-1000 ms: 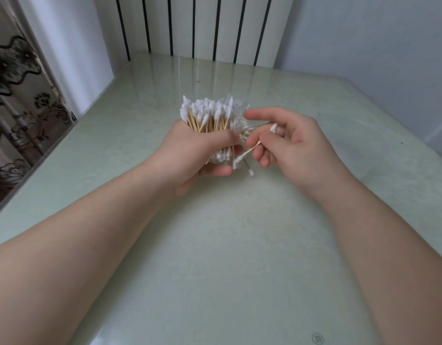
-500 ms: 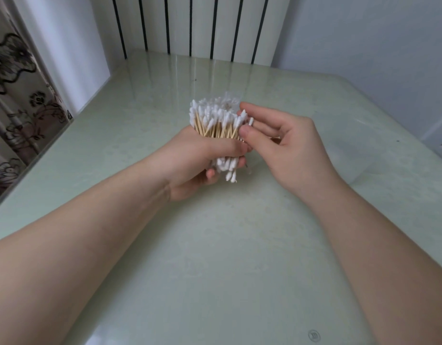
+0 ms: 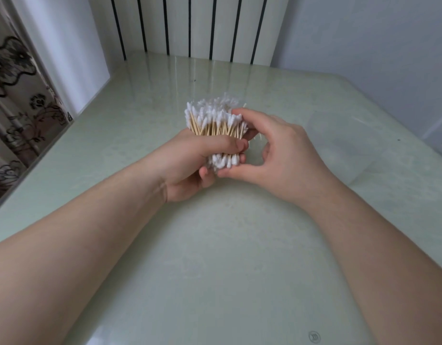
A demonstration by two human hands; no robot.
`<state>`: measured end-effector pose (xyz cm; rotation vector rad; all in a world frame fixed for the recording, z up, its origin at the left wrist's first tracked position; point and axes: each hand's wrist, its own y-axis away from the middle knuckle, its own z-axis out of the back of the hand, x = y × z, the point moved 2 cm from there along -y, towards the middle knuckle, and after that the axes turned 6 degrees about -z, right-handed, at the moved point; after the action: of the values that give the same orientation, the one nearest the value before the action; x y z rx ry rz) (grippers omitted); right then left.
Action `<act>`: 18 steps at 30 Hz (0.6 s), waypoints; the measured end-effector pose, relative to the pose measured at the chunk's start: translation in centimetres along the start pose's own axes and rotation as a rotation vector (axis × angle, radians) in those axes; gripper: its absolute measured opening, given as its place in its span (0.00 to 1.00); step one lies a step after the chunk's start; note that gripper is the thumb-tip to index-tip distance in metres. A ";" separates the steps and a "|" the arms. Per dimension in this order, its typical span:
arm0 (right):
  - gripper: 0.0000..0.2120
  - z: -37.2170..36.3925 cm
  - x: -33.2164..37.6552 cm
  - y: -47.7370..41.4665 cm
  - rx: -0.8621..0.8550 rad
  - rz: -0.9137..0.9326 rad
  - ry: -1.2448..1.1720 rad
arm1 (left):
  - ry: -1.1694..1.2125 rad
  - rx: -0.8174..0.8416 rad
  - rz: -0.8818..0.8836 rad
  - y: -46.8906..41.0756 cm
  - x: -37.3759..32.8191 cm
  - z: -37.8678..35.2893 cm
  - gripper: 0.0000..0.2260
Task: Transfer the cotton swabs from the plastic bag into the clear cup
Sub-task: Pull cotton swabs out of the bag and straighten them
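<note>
A pale green table fills the frame. At centre right is a faint clear cup, with no swabs showing in it. At centre, the left hand clenches the cotton swabs while the right hand pinches the bundle end to end. The transfer looks still to come, and I cannot make out a bag.

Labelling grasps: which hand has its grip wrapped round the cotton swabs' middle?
The left hand: its fingers curl round the wooden stems of the cotton swabs. The right hand spans the ends, forefinger on top, thumb beneath.
</note>
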<state>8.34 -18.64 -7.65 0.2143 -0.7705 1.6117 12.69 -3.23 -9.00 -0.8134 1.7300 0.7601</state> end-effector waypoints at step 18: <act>0.42 0.0 0.2 0.3 0.001 0.013 -0.090 | -0.066 -0.006 -0.055 0.3 0.0 -0.4 0.11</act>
<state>8.01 -18.46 -7.65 0.2848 -0.8413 1.6236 12.24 -3.35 -8.84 -0.8280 1.6410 0.7470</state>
